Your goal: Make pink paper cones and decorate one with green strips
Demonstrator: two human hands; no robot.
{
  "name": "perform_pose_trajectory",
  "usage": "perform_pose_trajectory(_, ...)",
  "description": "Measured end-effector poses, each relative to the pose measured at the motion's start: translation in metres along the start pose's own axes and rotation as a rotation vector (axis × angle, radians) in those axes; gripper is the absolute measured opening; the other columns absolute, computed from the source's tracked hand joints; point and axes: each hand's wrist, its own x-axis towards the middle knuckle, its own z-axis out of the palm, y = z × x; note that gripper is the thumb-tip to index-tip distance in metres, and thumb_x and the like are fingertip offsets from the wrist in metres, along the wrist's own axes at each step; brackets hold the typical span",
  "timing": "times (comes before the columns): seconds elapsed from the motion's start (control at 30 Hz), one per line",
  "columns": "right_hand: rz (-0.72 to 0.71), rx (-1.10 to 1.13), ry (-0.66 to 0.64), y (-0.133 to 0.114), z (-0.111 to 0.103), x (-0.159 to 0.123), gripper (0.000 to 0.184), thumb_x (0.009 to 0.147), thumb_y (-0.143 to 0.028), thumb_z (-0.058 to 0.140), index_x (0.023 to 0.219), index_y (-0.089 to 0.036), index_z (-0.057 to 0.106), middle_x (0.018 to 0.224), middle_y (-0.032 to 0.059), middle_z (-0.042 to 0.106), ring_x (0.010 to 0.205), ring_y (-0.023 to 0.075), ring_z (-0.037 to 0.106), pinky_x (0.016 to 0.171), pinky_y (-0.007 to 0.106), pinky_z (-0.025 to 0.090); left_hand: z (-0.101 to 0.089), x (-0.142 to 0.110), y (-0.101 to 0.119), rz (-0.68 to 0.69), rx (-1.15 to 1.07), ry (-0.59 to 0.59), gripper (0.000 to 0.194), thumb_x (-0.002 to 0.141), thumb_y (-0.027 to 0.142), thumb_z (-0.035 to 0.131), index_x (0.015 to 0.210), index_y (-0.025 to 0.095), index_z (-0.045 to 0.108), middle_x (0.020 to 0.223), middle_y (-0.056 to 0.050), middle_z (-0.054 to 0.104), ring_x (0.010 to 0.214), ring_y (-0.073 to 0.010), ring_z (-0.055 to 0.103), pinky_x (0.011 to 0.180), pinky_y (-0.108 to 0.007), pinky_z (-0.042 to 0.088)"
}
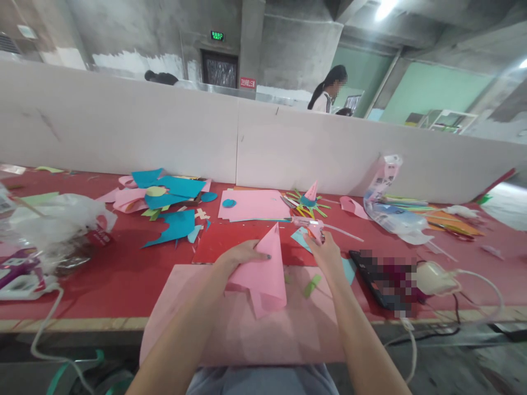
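My left hand (247,253) is closed round the side of a pink paper cone (267,269). The cone's point is up, and a loose flap hangs at its lower edge. My right hand (326,251) has its fingers wrapped on a small pink glue gun (316,226) with an orange part; a pale glue stick (343,231) sticks out to the right. The glue gun is apart from the cone, above the red table. Under both hands lies a large pink sheet (197,312) that overhangs the front edge, with a green paper scrap (312,285) on it.
Blue and pink paper scraps (177,189) lie left, near a plastic bag (61,225). A small cone on green strips (310,200) stands behind. At right are a phone (376,280), cables, scissors (453,233) and plastic packaging (382,197). A white partition (185,131) closes the back.
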Motion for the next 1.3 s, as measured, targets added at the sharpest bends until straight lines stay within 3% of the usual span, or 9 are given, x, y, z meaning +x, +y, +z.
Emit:
perform_pose_trajectory(0.23, 0.107, -0.015, 0.010, 0.027, 0.003, 0.030, 0.066, 0.072, -0.061, 0.044, 0.117, -0.012, 0.047, 0.110, 0.0172, 0.057, 0.099, 0.0273, 0.055, 0.077, 0.032, 0.041, -0.001, 0.004, -0.004, 0.019, 0.005, 0.003, 0.059, 0.055, 0.044, 0.072, 0.106, 0.018, 0.059, 0.100, -0.008, 0.066, 0.085, -0.0263, 0.063, 0.068, -0.033, 0.051)
perform_pose_trajectory(0.43, 0.026, 0.086, -0.077, 0.038, 0.017, 0.030, 0.055, 0.080, -0.055, 0.029, 0.102, -0.014, 0.057, 0.090, 0.0118, 0.064, 0.082, 0.0231, 0.059, 0.070, 0.031, 0.041, -0.002, 0.004, -0.005, 0.036, 0.025, 0.002, 0.062, 0.056, 0.045, 0.072, 0.110, 0.018, 0.057, 0.103, -0.008, 0.065, 0.086, -0.0267, 0.062, 0.068, -0.033, 0.051)
perform_pose_trajectory(0.63, -0.038, 0.105, -0.046, 0.039, 0.018, 0.026, 0.051, 0.079, -0.052, 0.033, 0.104, -0.014, 0.058, 0.085, 0.0096, 0.064, 0.079, 0.0217, 0.058, 0.069, 0.029, 0.041, -0.003, 0.007, -0.006, 0.041, 0.101, 0.018, 0.060, 0.057, 0.045, 0.071, 0.108, 0.019, 0.058, 0.102, -0.007, 0.065, 0.087, -0.0266, 0.062, 0.068, -0.033, 0.050)
perform_pose_trajectory(0.87, 0.062, -0.036, 0.053, 0.051, 0.016, 0.039, 0.046, 0.081, -0.039, 0.039, 0.110, -0.008, 0.055, 0.095, 0.0158, 0.063, 0.090, 0.0236, 0.058, 0.076, 0.029, 0.040, -0.003, 0.007, -0.007, 0.079, 0.103, 0.005, 0.059, 0.058, 0.045, 0.070, 0.108, 0.018, 0.057, 0.107, -0.007, 0.063, 0.094, -0.0265, 0.060, 0.073, -0.033, 0.049)
perform_pose_trajectory(1.0, 0.050, -0.142, 0.053, 0.066, 0.019, 0.058, 0.040, 0.081, -0.036, 0.038, 0.100, -0.008, 0.060, 0.085, 0.0152, 0.064, 0.084, 0.0238, 0.059, 0.072, 0.030, 0.041, -0.003, 0.006, -0.008, 0.085, 0.126, 0.015, 0.061, 0.058, 0.047, 0.070, 0.109, 0.017, 0.056, 0.109, -0.008, 0.062, 0.096, -0.0270, 0.059, 0.075, -0.034, 0.049)
perform_pose_trajectory(1.2, 0.031, -0.220, 0.058, 0.071, 0.017, 0.072, 0.037, 0.082, -0.031, 0.040, 0.098, -0.004, 0.060, 0.093, 0.0209, 0.062, 0.093, 0.0270, 0.056, 0.079, 0.033, 0.039, -0.002, 0.004, -0.006, 0.075, 0.119, 0.009, 0.060, 0.059, 0.046, 0.069, 0.110, 0.018, 0.056, 0.108, -0.008, 0.063, 0.095, -0.0262, 0.059, 0.075, -0.033, 0.049)
perform_pose_trajectory(1.3, -0.049, -0.325, 0.144, 0.069, 0.014, 0.066, 0.035, 0.083, -0.031, 0.041, 0.096, -0.005, 0.061, 0.099, 0.0225, 0.058, 0.097, 0.0287, 0.053, 0.083, 0.038, 0.038, -0.002, 0.004, -0.006, 0.066, 0.113, 0.003, 0.058, 0.059, 0.045, 0.069, 0.110, 0.019, 0.056, 0.108, -0.007, 0.063, 0.094, -0.0258, 0.060, 0.074, -0.033, 0.049)
